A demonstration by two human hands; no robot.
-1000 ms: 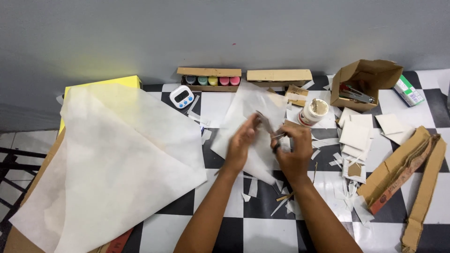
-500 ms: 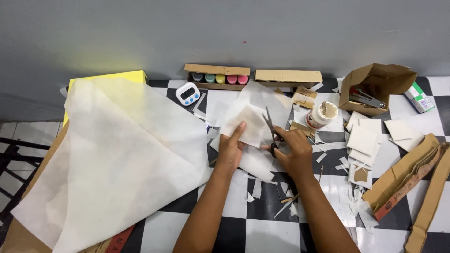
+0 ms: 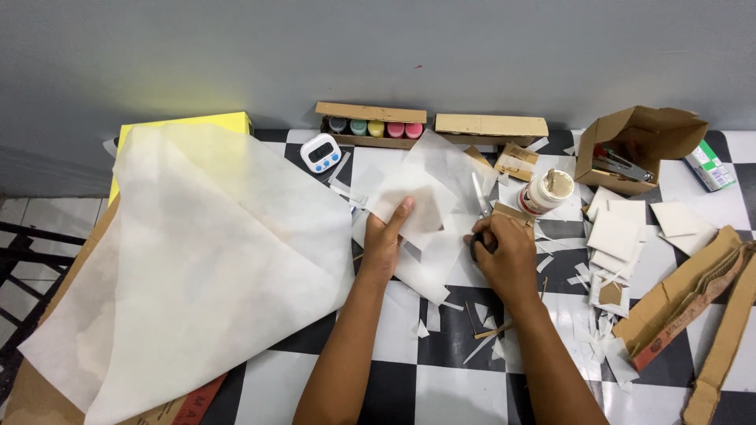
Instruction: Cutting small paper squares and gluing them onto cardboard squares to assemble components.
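Note:
My left hand (image 3: 386, 240) pinches a small sheet of thin white tissue paper (image 3: 429, 205) and holds it up over the checkered table (image 3: 457, 393). My right hand (image 3: 504, 250) grips a pair of scissors (image 3: 480, 197) whose blades point away from me along the sheet's right side. Paper offcuts lie scattered under and around both hands.
A large white tissue sheet (image 3: 197, 260) drapes over yellow board at the left. At the back stand a box of paint pots (image 3: 374, 126), a flat cardboard box (image 3: 492, 126), a small digital timer (image 3: 320, 152) and a glue jar (image 3: 547, 191). An open carton (image 3: 638, 145), white squares and cardboard strips lie right.
Both hands have moved slightly toward me and lower on the table. The scissors' blades now lie along the sheet's right edge, and the sheet is spread flatter.

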